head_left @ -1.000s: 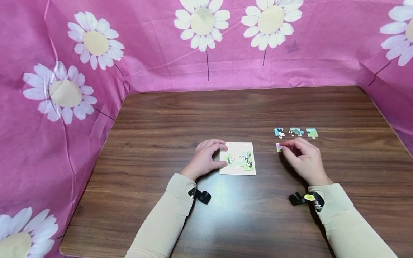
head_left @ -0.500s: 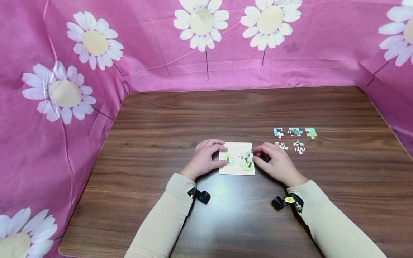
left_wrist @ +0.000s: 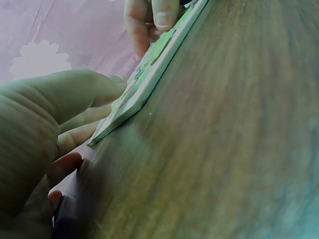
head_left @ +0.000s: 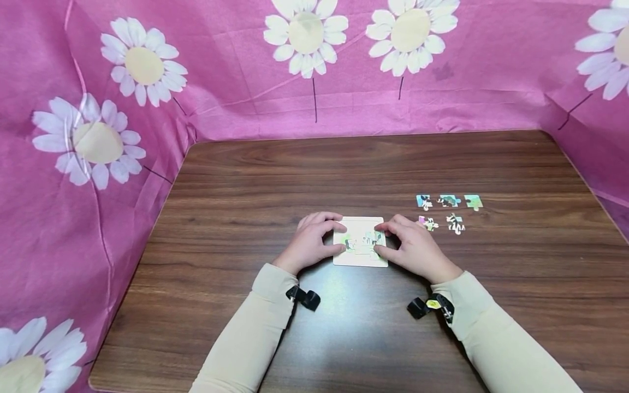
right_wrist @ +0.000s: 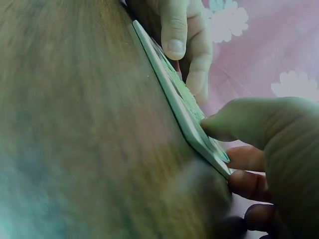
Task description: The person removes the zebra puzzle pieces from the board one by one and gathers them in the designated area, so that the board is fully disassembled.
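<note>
A square puzzle board [head_left: 361,225] lies on the table with several green-and-white panda puzzle pieces [head_left: 362,244] across its middle and lower part. My left hand [head_left: 314,240] holds the board's left side, thumb and fingertips spread along that edge. From the opposite side my right hand [head_left: 415,245] grips the right edge. In the right wrist view its thumb [right_wrist: 234,119] rests on the top face while other fingers [right_wrist: 249,181] meet the board's side. The right fingertips cover part of the pieces there.
Beyond my right hand lie several loose puzzle pieces in two rows, among them a blue one [head_left: 423,202], a green one [head_left: 474,202] and a black-and-white one [head_left: 456,224]. The brown wooden table [head_left: 275,180] is backed by a pink flowered cloth [head_left: 221,60].
My right hand has moved left from the loose pieces to the board's right edge, and its fingertips have then come over the board. My left hand has stayed at the left edge.
</note>
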Demonstrator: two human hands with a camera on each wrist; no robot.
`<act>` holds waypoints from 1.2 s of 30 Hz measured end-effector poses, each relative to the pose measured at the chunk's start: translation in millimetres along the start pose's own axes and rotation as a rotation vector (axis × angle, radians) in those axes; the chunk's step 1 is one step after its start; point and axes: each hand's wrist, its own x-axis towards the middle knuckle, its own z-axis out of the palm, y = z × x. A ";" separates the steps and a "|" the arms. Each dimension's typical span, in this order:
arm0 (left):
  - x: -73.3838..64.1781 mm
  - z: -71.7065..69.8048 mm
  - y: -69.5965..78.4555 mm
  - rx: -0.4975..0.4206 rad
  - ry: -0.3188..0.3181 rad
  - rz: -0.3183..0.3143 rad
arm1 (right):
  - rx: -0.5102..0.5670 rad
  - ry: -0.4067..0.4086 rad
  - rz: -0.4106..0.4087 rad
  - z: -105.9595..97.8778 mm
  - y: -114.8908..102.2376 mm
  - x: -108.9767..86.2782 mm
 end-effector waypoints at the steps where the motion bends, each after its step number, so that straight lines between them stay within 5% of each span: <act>1: -0.1 0.1 0.0 0.001 0.001 0.000 | 0.003 -0.003 0.001 -0.3 -0.2 -0.1; 17: 0.0 0.3 1.0 -0.017 0.015 0.011 | 0.214 0.088 -0.034 4.0 7.1 -1.7; 29: 0.2 1.0 -1.4 -0.024 0.016 0.014 | 0.425 0.156 0.133 3.0 6.4 -2.1; 36: -0.3 0.7 -0.9 -0.022 0.018 0.013 | 0.429 0.169 0.164 2.7 4.4 -2.7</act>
